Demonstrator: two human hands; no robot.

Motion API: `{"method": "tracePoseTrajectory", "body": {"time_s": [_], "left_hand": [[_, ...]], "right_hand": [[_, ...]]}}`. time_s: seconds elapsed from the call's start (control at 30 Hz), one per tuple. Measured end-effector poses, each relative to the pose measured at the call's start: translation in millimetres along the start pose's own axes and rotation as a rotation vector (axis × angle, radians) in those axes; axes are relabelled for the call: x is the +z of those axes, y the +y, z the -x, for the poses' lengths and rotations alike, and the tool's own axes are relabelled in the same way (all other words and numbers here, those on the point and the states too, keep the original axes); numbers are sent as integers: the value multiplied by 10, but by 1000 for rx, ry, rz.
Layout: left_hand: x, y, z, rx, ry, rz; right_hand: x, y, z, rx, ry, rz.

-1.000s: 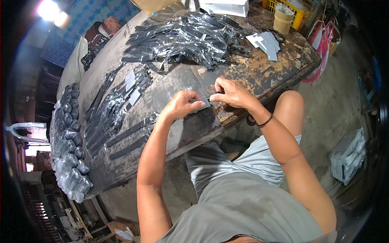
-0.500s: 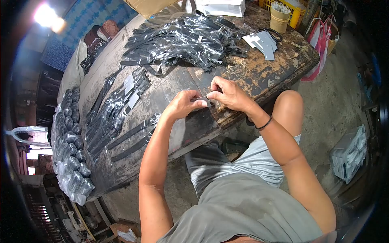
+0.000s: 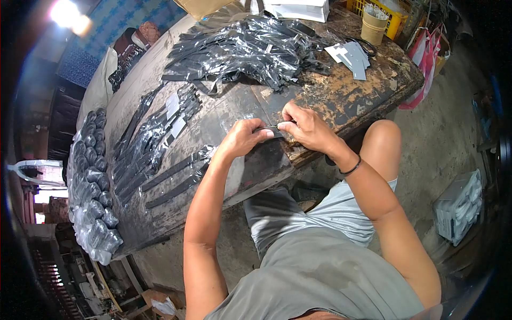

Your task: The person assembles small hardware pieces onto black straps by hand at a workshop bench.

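My left hand (image 3: 244, 140) is closed, its thumb and fingers pinching a small dark flat piece (image 3: 274, 128) just above the table. My right hand (image 3: 309, 129) has thumb and forefinger pressed together at the right end of that piece; its exact kind is too small to make out. Left of my hands lie several black straps in clear plastic (image 3: 176, 181). Beyond them is a bundle of similar wrapped straps (image 3: 144, 146) with grey cards (image 3: 173, 106) on it. A large heap of black wrapped straps (image 3: 240, 53) covers the far part of the table.
The worn wooden table (image 3: 341, 114) has its near edge by my knees. Loose grey cards (image 3: 352, 61) and a tan cup (image 3: 373, 28) stand at the right. Rolled plastic-wrapped bundles (image 3: 93, 186) line the left edge. A clear plastic-covered container (image 3: 458, 205) sits on the floor.
The view has shifted slightly. Both hands remain together, and the flat piece between them appears turned more edge-on.
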State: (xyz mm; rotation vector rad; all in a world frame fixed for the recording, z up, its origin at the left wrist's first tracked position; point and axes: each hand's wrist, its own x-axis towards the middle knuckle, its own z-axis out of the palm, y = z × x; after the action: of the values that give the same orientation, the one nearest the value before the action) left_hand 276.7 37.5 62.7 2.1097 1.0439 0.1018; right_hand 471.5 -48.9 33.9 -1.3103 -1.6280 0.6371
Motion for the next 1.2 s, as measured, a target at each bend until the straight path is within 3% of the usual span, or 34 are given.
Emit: {"method": "tracePoseTrajectory", "body": {"time_s": [0.2,0.27,0.37,0.5,0.53,0.73,0.8,0.93,1.0,1.13,1.17,1.2], "left_hand": [[32,-28,-20,81,35,22],[18,-43,5,109,75,21],[-13,-77,57,15,96,-55],[86,-195,37,173,273,-103],[109,-211,34,258,320,-108],[123,-162,26,291,308,-76],[128,-86,27,259,264,-97],[119,50,4,146,142,-92],[85,49,-32,133,134,-57],[19,96,-75,67,63,18],[15,120,-82,71,62,17],[16,145,-89,75,65,7]], "right_hand": [[-68,-25,-6,101,-52,-42],[-75,-5,-7,-84,16,28],[-42,2,17,-153,36,95],[29,0,63,-266,74,299],[45,4,73,-266,74,300],[78,-8,74,-300,103,351],[90,29,48,-122,82,117],[45,53,-2,7,36,-25],[16,97,-43,225,6,-222],[-98,33,-48,371,-35,-347],[-46,128,-22,238,-1,-266],[-63,106,-17,238,3,-265]]}}
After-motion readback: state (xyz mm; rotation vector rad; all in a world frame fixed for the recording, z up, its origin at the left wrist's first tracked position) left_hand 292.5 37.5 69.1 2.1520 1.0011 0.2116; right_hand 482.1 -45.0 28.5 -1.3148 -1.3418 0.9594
